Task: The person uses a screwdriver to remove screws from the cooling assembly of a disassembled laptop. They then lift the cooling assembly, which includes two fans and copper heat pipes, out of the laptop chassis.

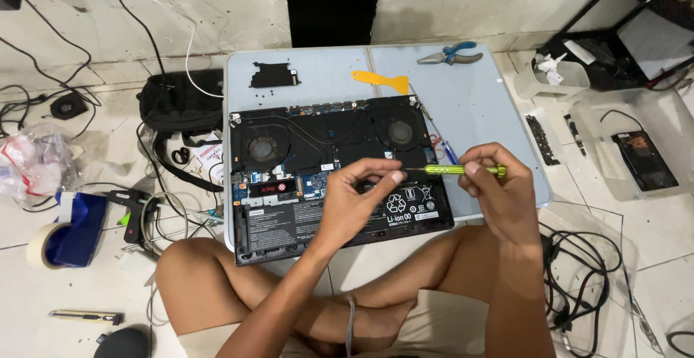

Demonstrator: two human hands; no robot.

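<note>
Above a pale blue folding surface (pixel 477 105), a slim green metal screwdriver (pixel 463 171) is held level between two bare hands. The right hand (pixel 499 192) is closed around the ridged handle in a pinching grip. The thin steel tip is steadied by the thumb and forefinger of the left hand (pixel 358 199), which are pinched on it.

Beneath the hands, an opened black laptop (pixel 332 170) is laid with its base cover off. Two round fans, dark copper pipes and green-blue circuit boards are exposed. A flat black battery (pixel 340 217) is seen along the near edge, marked with white printed symbols and a small white label at its right end. A red and black sticker is set on a narrow module at the left.

Behind the laptop, a yellow plastic scraper (pixel 381 80), blue-handled pliers (pixel 450 55) and a small black metal plate (pixel 274 74) are laid on the surface.
</note>
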